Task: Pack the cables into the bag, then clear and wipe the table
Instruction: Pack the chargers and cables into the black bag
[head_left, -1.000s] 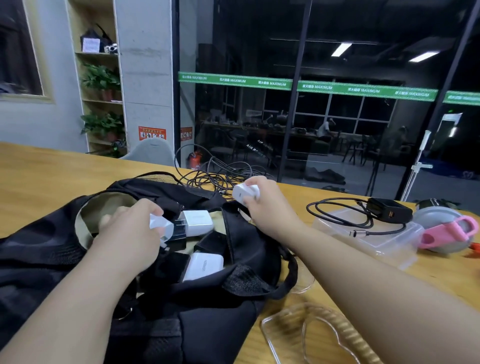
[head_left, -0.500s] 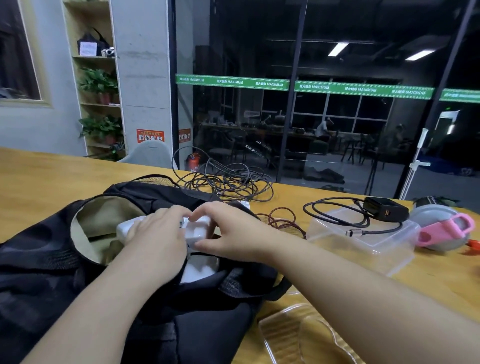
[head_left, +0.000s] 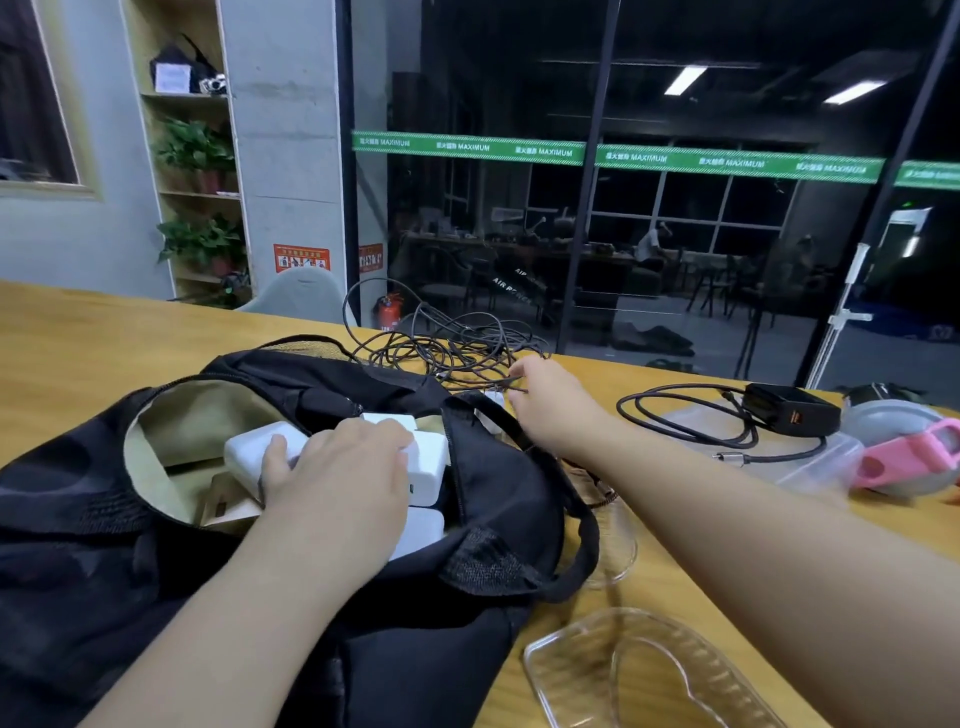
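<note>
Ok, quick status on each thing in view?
Bag: open, white chargers inside.
Left hand: resting on the chargers.
Right hand: fingers at the tangled cables, grip unclear.
Tangled cables: loose on the table.
Black charger: on a clear box, cable coiled.

The black bag (head_left: 467, 519) is lying open on the wooden surface (head_left: 104, 353), tan lining showing, with white chargers (head_left: 431, 462) sitting inside. A tangle of thin black cables (head_left: 441, 353) is sitting just behind it. Off to the right, another black cable (head_left: 691, 415) is coiling over a clear box (head_left: 815, 462) next to a black charger (head_left: 789, 410).
</note>
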